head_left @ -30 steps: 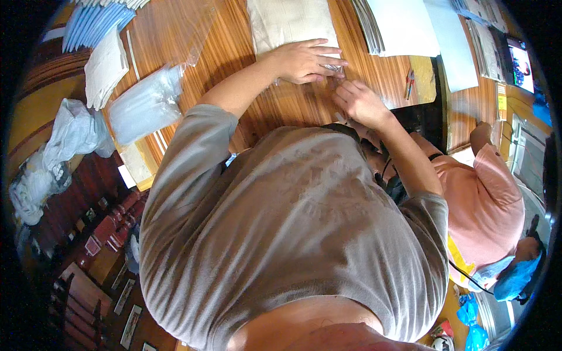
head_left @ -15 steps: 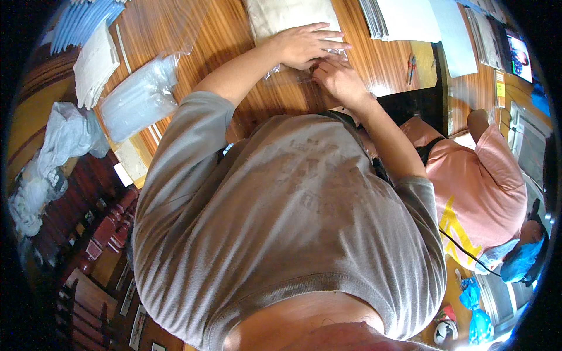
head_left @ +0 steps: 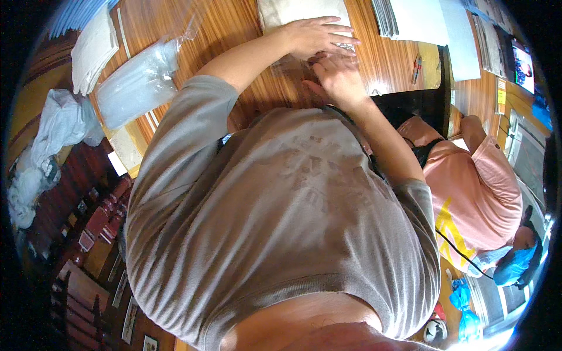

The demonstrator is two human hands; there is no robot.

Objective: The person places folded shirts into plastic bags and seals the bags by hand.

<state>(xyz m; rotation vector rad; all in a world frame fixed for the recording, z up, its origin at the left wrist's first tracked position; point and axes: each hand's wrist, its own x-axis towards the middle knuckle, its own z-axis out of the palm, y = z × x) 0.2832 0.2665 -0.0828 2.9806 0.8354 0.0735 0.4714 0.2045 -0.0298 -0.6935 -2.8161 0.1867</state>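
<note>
One left hand (head_left: 319, 38) presses, fingers spread open, across the near edge of a cream bundle (head_left: 301, 10) on the counter (head_left: 225, 28).
Right hand (head_left: 341, 77) curls close by (grip hidden); light, even pressure should best keep the bundle flat.

At twelve o'clock the frame is cutting off the cream folded cloth (head_left: 301, 10), its near edge partly hiding under the left hand (head_left: 319, 38); at eleven, a blue stack (head_left: 76, 16).
</note>
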